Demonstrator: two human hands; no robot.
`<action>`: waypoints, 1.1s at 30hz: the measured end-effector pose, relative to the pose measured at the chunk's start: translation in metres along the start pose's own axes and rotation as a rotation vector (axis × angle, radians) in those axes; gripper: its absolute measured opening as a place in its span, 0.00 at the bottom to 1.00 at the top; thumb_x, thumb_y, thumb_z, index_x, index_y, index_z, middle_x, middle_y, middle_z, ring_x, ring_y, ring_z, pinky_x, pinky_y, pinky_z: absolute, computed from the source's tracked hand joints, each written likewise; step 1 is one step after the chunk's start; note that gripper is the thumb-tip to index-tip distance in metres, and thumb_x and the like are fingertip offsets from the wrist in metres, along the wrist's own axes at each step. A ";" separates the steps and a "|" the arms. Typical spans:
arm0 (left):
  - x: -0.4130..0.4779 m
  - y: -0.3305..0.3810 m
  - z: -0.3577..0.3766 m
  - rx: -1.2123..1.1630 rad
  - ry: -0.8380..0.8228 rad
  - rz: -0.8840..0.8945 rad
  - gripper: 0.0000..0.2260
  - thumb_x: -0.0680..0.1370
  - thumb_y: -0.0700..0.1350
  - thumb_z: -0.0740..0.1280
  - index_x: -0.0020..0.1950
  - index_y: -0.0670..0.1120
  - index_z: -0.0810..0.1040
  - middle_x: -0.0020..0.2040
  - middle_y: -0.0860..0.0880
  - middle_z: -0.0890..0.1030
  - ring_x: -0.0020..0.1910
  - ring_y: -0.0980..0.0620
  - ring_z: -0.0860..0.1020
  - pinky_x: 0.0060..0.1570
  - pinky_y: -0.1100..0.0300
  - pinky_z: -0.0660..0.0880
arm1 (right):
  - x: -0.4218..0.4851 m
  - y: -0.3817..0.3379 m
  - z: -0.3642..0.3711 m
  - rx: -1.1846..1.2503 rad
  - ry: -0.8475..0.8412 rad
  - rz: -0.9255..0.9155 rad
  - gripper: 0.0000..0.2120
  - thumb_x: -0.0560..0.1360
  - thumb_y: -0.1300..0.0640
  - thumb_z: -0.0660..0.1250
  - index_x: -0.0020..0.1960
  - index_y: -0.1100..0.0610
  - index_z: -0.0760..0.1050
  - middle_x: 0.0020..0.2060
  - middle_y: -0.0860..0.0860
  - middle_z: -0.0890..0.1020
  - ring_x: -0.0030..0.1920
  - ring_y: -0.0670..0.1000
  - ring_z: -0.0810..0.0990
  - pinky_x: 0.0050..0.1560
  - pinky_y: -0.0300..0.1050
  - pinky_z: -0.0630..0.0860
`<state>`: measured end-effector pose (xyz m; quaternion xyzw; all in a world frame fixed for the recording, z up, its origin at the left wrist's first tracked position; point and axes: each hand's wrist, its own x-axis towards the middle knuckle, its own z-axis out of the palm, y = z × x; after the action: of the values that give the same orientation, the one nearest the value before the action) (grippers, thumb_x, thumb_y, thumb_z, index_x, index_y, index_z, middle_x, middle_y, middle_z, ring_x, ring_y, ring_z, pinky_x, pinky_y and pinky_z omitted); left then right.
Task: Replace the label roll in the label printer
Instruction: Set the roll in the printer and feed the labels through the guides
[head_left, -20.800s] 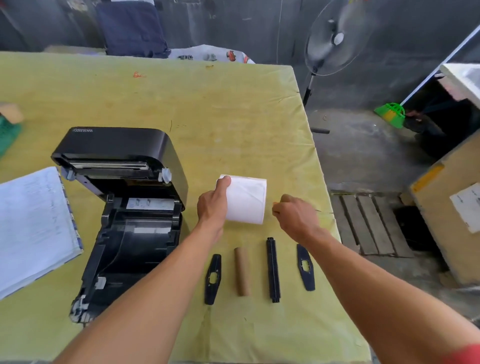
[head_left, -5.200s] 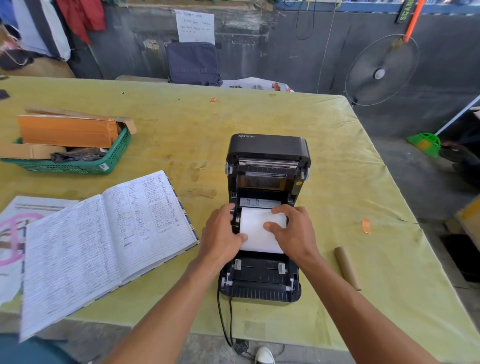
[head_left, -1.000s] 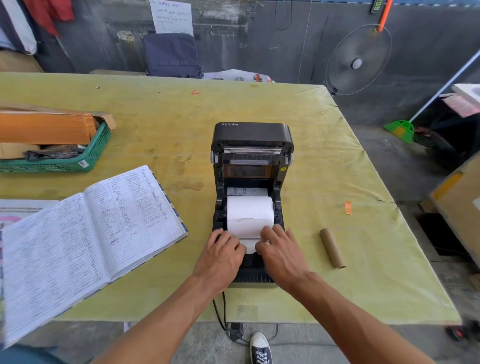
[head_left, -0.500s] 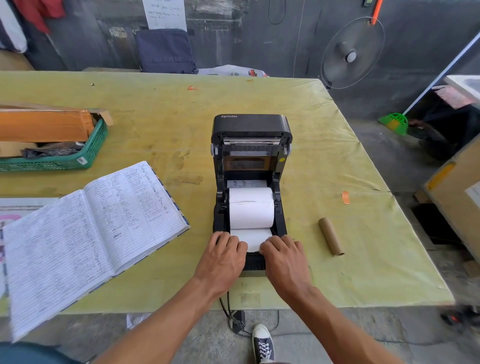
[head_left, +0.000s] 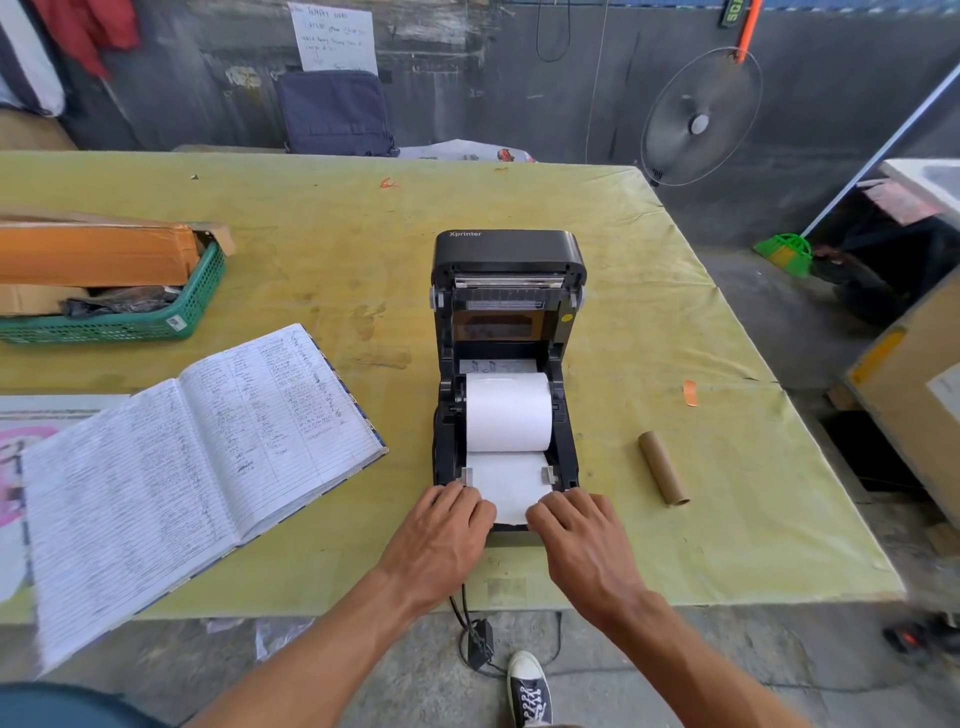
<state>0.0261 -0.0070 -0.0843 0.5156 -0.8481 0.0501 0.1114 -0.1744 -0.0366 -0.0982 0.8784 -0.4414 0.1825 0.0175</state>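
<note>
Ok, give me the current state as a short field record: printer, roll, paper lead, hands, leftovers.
printer: Xprinter label printer, lid open
roll: white label roll seated in bay
paper lead: paper strip drawn forward between two guides
left hand: fingers at strip's left edge
right hand: fingers at strip's right edge
leftover: empty cardboard core on table, right of printer

We are reading "Xprinter" in pale letters on the raised lid of the label printer (head_left: 506, 249). We are finding the handwriting on the ledger (head_left: 197, 447) and wall note (head_left: 335, 39) illegible.
</note>
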 end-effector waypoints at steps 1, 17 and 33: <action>-0.002 -0.001 0.000 -0.009 -0.004 -0.002 0.04 0.77 0.37 0.64 0.45 0.46 0.75 0.40 0.48 0.75 0.37 0.49 0.71 0.37 0.56 0.71 | -0.001 0.000 -0.001 0.004 -0.006 -0.008 0.20 0.58 0.72 0.77 0.43 0.55 0.77 0.37 0.50 0.79 0.37 0.54 0.75 0.36 0.48 0.73; -0.001 -0.002 -0.001 -0.039 0.008 -0.093 0.19 0.73 0.45 0.74 0.61 0.39 0.79 0.56 0.42 0.81 0.56 0.44 0.78 0.56 0.50 0.78 | -0.001 -0.002 -0.013 0.030 -0.069 0.068 0.22 0.54 0.75 0.76 0.44 0.58 0.82 0.36 0.53 0.80 0.36 0.57 0.79 0.33 0.49 0.76; -0.009 -0.006 0.009 -0.037 -0.052 -0.025 0.26 0.74 0.46 0.72 0.70 0.40 0.72 0.70 0.42 0.73 0.69 0.45 0.71 0.67 0.45 0.69 | -0.013 0.013 -0.013 0.049 -0.179 -0.043 0.16 0.74 0.52 0.72 0.61 0.51 0.82 0.60 0.49 0.84 0.60 0.59 0.81 0.56 0.55 0.79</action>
<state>0.0340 -0.0032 -0.0956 0.5251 -0.8450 0.0194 0.0993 -0.1961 -0.0318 -0.0921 0.9005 -0.4179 0.1134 -0.0396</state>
